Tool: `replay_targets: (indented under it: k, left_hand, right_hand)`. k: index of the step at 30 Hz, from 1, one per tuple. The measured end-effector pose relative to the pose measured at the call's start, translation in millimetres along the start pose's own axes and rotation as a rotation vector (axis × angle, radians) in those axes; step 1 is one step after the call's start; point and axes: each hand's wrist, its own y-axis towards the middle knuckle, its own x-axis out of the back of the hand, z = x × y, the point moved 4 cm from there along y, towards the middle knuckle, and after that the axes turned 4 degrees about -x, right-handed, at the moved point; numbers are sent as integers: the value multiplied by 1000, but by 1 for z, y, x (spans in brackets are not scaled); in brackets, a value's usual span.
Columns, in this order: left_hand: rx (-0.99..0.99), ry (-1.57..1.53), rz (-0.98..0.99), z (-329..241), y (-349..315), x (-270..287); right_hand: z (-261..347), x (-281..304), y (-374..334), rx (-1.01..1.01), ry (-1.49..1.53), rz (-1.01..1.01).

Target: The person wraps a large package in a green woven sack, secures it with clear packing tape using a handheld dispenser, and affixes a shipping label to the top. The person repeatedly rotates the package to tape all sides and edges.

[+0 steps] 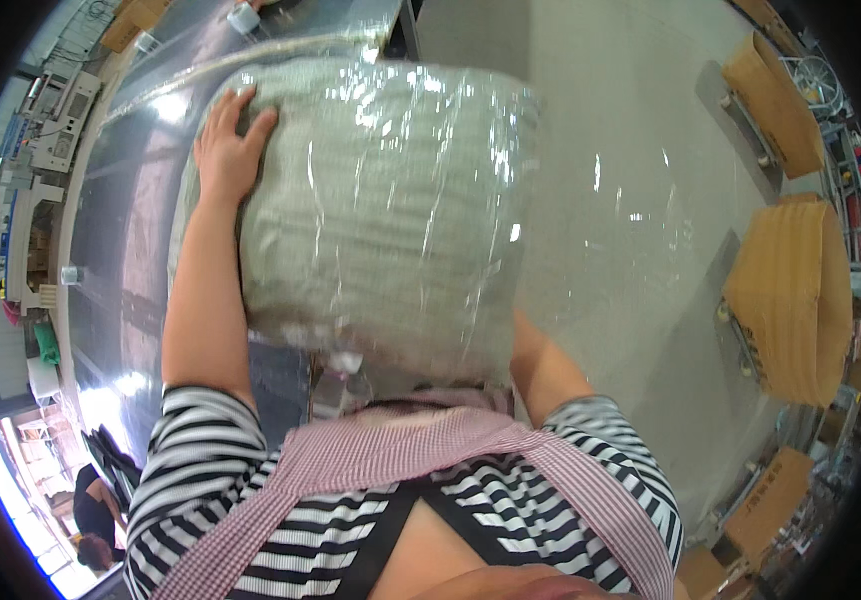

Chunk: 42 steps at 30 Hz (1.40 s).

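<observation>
In front of me is a large, pale green bundle of soft folded fabric (380, 190) in shiny clear plastic wrap. It fills the middle of the head view and reaches past the right edge of the dark table. My left hand (228, 148) lies on the bundle's upper left part, palm down, with its fingers stretched and somewhat apart. From the lower right my right forearm (547, 365) reaches up to the bundle's near right corner. The bundle hides my right hand, so its fingers do not show.
The dark, glossy table (140, 190) runs along the left, with small white cylinders (72, 276) on it. Cardboard boxes (790, 300) stand on wheeled bases along the right, beyond the grey floor (640, 260). Another person (98, 510) is at the lower left.
</observation>
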Motion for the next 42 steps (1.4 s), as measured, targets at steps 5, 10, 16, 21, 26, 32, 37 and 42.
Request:
replay_targets:
  k: [5, 10, 16, 21, 26, 32, 37, 42]
  left_hand:
    - [46, 27, 21, 4, 1, -6]
    - [46, 45, 14, -8, 4, -1]
    - [55, 51, 33, -12, 0, -5]
    - [81, 74, 45, -5, -9, 2]
    - [5, -7, -7, -27, 2, 2]
    - [12, 13, 7, -16, -7, 11]
    - [-18, -12, -2, -24, -8, 17]
    - [-9, -26, 19, -24, -5, 18]
  right_hand:
    - [-37, -73, -220, 70, -36, 83]
    - [53, -148, -323, 25, 260, 256]
    - [198, -197, -295, 492, -70, 509]
    - [376, -197, -151, 521, -55, 456]
    - [507, -142, 1, 591, 40, 286]
    - [438, -97, 129, 464, -133, 241]
    - [385, -101, 141, 597, -225, 471]
    - [356, -123, 96, 1197, -807, 288]
